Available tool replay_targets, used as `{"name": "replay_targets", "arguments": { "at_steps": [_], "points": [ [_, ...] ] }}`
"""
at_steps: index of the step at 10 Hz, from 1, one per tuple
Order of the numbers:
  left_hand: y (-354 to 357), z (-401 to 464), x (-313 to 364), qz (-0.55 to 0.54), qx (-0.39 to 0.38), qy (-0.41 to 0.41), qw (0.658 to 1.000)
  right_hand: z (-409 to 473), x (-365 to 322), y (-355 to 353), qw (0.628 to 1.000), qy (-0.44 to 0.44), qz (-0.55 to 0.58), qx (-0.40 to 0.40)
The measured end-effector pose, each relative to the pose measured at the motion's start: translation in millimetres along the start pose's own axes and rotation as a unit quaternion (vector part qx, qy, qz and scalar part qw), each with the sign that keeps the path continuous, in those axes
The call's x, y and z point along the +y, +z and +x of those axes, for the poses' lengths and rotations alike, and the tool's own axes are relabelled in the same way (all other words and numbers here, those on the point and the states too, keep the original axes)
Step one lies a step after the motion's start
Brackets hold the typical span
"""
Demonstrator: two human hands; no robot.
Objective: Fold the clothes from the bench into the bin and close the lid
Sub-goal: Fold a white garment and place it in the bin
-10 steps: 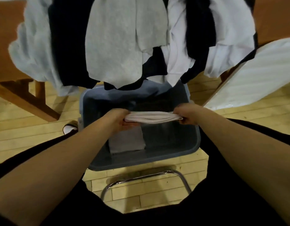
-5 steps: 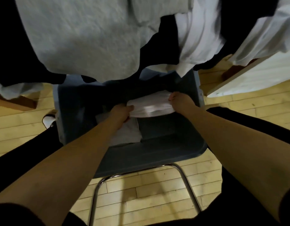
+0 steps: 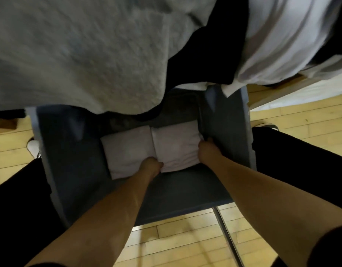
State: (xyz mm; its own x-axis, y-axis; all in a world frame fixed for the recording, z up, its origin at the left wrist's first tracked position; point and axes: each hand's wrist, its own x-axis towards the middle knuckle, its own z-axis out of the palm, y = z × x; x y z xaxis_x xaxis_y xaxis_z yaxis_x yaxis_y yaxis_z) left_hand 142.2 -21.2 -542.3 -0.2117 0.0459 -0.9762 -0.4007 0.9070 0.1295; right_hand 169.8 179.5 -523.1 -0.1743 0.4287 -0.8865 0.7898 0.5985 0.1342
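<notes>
Both my arms reach down into the grey-blue bin between my knees. A folded pale garment lies on the bin's floor at the right, beside another folded pale piece on its left. My left hand grips the right garment's near left edge. My right hand holds its right edge against the bin wall; its fingers are hidden under the cloth. Unfolded clothes hang over the bin from above: a grey one, a dark one and a white one.
The bin stands on a metal-framed chair over a wooden plank floor. The white lid leans at the right. My dark-trousered legs flank the bin, and a white shoe shows at the left.
My hands lowered the folded garment from above the bin's rim to the floor of the bin, beside the other folded piece. The camera has leaned in closer.
</notes>
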Motion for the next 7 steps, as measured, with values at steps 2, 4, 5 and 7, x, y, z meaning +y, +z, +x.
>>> {"name": "replay_targets", "arguments": {
  "at_steps": [2, 4, 5, 7],
  "points": [
    [-3.6, -3.4, -4.4, 0.044, 0.017, -0.025, 0.999, -9.4, -0.5, 4.1, 0.968, -0.061, -0.234, -0.070],
    [-35.4, -47.8, 7.7, -0.026, 0.041, 0.039, 0.998, -54.9, -18.9, -24.9, 0.983, -0.080, -0.130, -0.105],
    [-48.7, -86.9, 17.2, -0.085, 0.035, 0.065, 0.994, -97.0, -22.3, -44.1, 0.979, -0.161, -0.102, -0.070],
    [-64.0, -186.1, 39.3, -0.060, 0.084, 0.132, 0.986, -198.4, -12.0, -83.9, 0.953, -0.283, -0.103, 0.013]
  ]
}}
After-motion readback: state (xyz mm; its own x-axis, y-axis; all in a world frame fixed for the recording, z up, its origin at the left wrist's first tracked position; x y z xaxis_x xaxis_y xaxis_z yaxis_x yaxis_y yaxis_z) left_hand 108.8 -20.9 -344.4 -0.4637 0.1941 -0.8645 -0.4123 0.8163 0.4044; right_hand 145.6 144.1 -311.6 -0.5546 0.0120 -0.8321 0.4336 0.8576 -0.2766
